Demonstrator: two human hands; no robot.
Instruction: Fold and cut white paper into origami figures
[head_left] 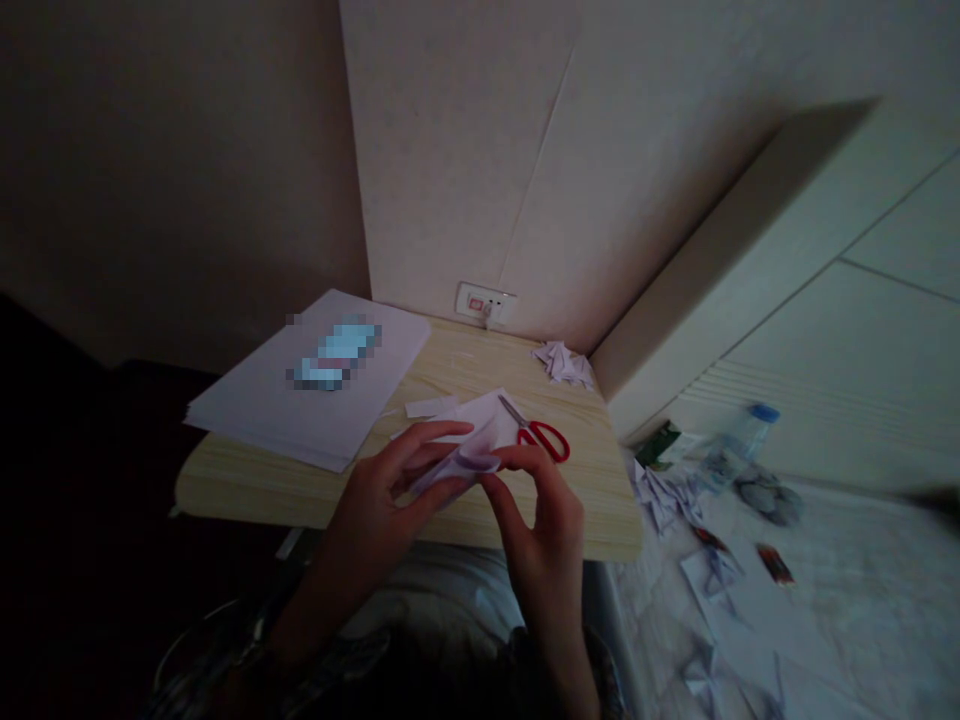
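Between my two hands, above the near part of the wooden table (285, 490), is a partly folded sheet of white paper (474, 452). My left hand (397, 490) grips its left side, thumb below and fingers behind. At the right edge, the thumb and forefinger of my right hand (540, 500) pinch the paper. Just beyond lie scissors (551, 440) with red handles, their blades resting on more white paper (491, 400). A small paper strip (430, 407) lies to the left of that.
A stack of white paper (247, 390) with a blurred-out, screen-like object (337, 352) on it covers the table's left. Folded paper pieces (561, 364) lie by the wall, under a socket (486, 303). On the bed (862, 600) at right are a plastic bottle (739, 445) and more folded paper (664, 497).
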